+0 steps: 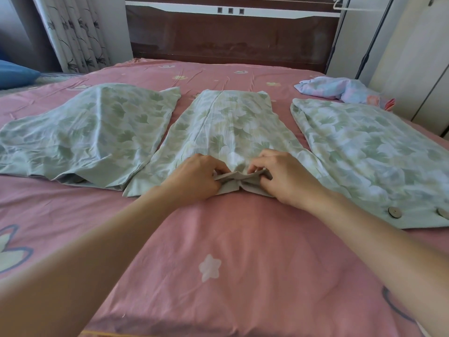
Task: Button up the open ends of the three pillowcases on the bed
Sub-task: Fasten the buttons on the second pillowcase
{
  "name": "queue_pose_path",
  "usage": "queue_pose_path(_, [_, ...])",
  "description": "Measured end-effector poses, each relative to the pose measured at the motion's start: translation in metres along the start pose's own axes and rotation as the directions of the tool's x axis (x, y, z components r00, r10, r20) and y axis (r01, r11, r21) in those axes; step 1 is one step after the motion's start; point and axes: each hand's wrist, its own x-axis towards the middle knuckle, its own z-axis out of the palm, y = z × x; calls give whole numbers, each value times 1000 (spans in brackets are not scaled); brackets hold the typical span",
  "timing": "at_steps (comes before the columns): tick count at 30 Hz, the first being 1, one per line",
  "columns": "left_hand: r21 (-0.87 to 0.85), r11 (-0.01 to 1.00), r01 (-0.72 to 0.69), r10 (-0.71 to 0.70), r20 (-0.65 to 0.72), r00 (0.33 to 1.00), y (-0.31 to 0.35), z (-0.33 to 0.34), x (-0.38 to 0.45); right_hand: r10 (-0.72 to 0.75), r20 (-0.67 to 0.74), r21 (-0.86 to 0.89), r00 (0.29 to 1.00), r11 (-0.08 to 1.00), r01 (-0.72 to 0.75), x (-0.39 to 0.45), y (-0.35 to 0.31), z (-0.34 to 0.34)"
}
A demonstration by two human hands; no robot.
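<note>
Bedroom; bed covered by a pink sheet with pale flower prints, dark wooden headboard at the far end, patterned curtain far left, blue cushion at the left edge.

Three green leaf-print pillowcases lie flat in a row across the bed, open ends toward the near side. Left pillowcase: near end loose, slightly gaping. Middle pillowcase: its near hem is bunched up between both hands. Right pillowcase: two round buttons visible on its near edge; whether they are fastened, cannot tell.

Left hand: fingers curled, grip closed on the left part of the middle pillowcase's grey-green hem. Right hand: fingers curled, pinching the right part of the same hem. The two hands sit close together, hem fabric puckered between them. No button discernible there; hidden by fingers and folds.

Crumpled pastel cloth lies far right, just beyond the right pillowcase.
</note>
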Motion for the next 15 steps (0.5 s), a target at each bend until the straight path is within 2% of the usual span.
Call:
queue_pose_path(4, [32,999,8,-10,54,998,-18,-14,-2,28,25,-29,999,999,-27,-1,11,-10])
queue_pose_path(7, [30,997,73,-75,86,993,-36,-31,-5,37,24,-36,999,999,-36,0,14,-15])
queue_pose_path(12, [-122,982,142,-121,166,979,-61,-52,-17,111,248,-89,962,992,-91,-2,11,-15])
queue_pose_path(15, [-151,979,139,-121,121,985,-74,-54,-20,113,197,-76,974,992,-100,1,5,-14])
